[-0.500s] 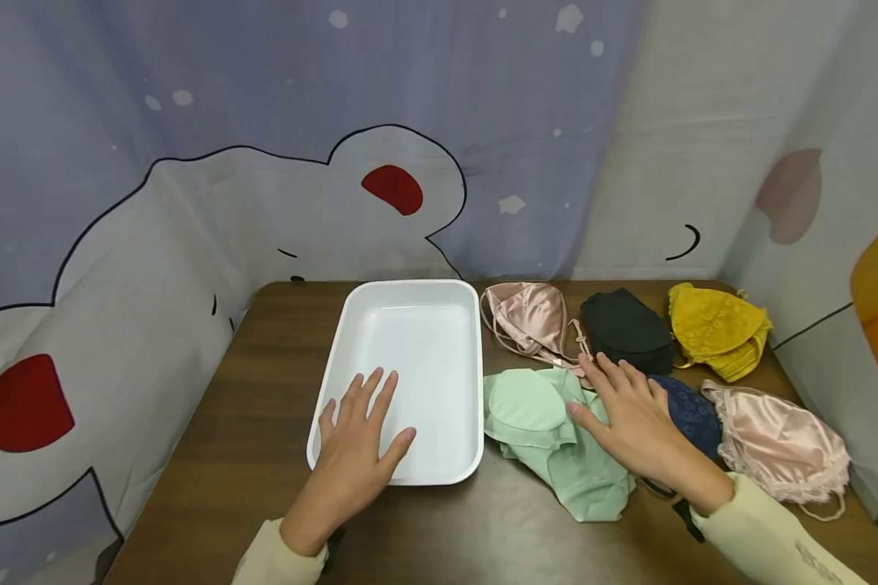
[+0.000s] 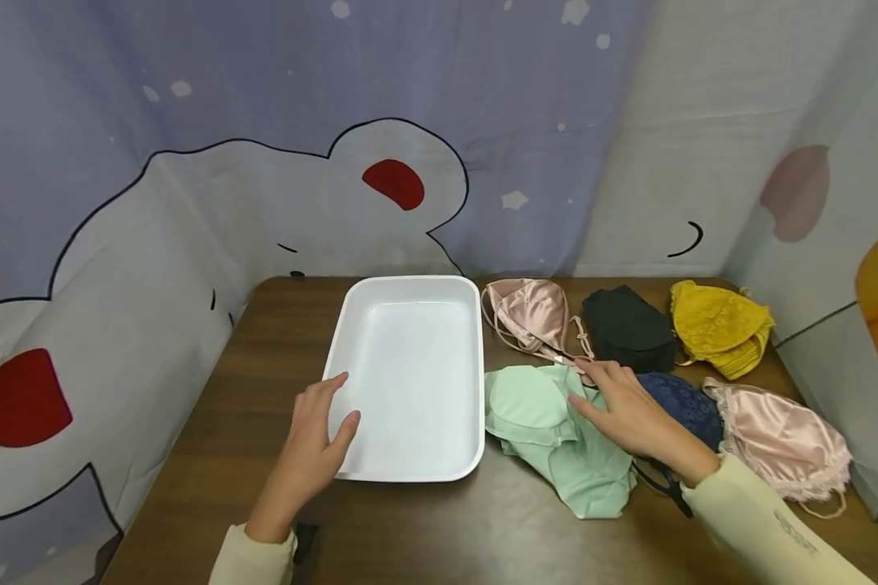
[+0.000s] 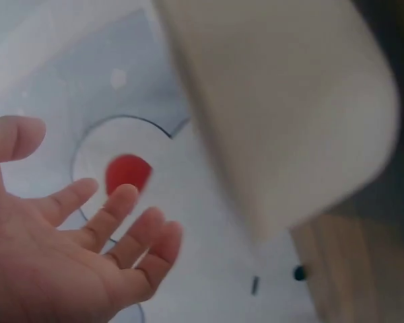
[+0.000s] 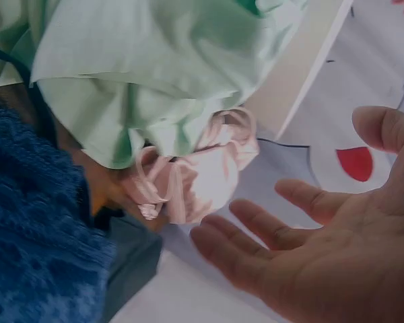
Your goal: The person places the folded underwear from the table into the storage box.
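My left hand (image 2: 310,435) hovers by the left rim of a white plastic tray (image 2: 410,390), holding nothing; the left wrist view shows its fingers (image 3: 131,229) loosely bent and apart from the tray. Over a mint green garment (image 2: 556,431) with a padded cup is my right hand (image 2: 625,406), palm down. In the right wrist view its fingers (image 4: 256,229) are spread and clear of the cloth. A navy lace bra (image 2: 684,406) lies just right of that hand, partly covered by the forearm. Beyond it sits a pink satin bra (image 2: 530,313) with thin straps.
At the back right are a folded black garment (image 2: 629,329) and a yellow lace bra (image 2: 720,325). A pale pink satin piece with lace trim (image 2: 779,439) lies near the right edge of the brown table (image 2: 219,455). Printed curtains (image 2: 263,211) close off the back and sides.
My left hand has drawn back left and down from over the tray to its left rim. The right hand has shifted slightly, its fingers closer together. The garments stay where they were.
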Available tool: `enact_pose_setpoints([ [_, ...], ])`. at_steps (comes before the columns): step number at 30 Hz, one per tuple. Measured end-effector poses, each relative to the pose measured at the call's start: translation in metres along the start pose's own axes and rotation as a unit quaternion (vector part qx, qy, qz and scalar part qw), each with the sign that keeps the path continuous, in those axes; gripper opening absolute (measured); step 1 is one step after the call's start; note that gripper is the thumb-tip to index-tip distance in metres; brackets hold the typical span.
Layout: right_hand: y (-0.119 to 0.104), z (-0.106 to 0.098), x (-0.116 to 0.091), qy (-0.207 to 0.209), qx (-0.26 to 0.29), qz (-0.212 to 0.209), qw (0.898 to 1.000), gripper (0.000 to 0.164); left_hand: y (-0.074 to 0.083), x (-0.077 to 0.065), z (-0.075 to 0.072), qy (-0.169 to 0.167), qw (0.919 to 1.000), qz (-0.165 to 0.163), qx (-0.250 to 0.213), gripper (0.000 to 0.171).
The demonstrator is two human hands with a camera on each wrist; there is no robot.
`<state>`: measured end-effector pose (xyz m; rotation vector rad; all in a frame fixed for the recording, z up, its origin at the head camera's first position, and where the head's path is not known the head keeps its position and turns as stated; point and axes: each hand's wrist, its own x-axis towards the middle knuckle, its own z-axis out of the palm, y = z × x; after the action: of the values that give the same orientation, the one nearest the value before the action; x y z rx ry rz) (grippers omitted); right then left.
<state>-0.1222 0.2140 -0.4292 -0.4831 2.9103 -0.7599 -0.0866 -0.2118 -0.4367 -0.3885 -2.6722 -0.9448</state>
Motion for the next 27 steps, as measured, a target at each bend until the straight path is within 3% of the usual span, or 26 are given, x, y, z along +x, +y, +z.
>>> enact_pose_setpoints([
  [8, 0.013, 0.009, 0.013, -0.001, 0.032, -0.009, 0.999, 0.057, -0.025, -0.002, -0.002, 0.075, 0.9964, -0.038, -0.013, 0.043],
  [13, 0.016, 0.013, 0.021, 0.018, 0.038, -0.006, 0.999, 0.052, -0.035, -0.007, 0.0, 0.092, 0.9919, -0.087, -0.009, 0.04],
  [19, 0.018, 0.02, 0.029, 0.017, 0.054, -0.008, 0.998, 0.051, -0.045, -0.012, 0.002, 0.083, 0.9846, -0.154, 0.003, 0.039],
  [27, 0.017, 0.031, 0.036, -0.02, 0.064, -0.006, 0.998, 0.055, -0.057, -0.017, 0.01, 0.039, 0.9774, -0.208, -0.009, 0.041],
])
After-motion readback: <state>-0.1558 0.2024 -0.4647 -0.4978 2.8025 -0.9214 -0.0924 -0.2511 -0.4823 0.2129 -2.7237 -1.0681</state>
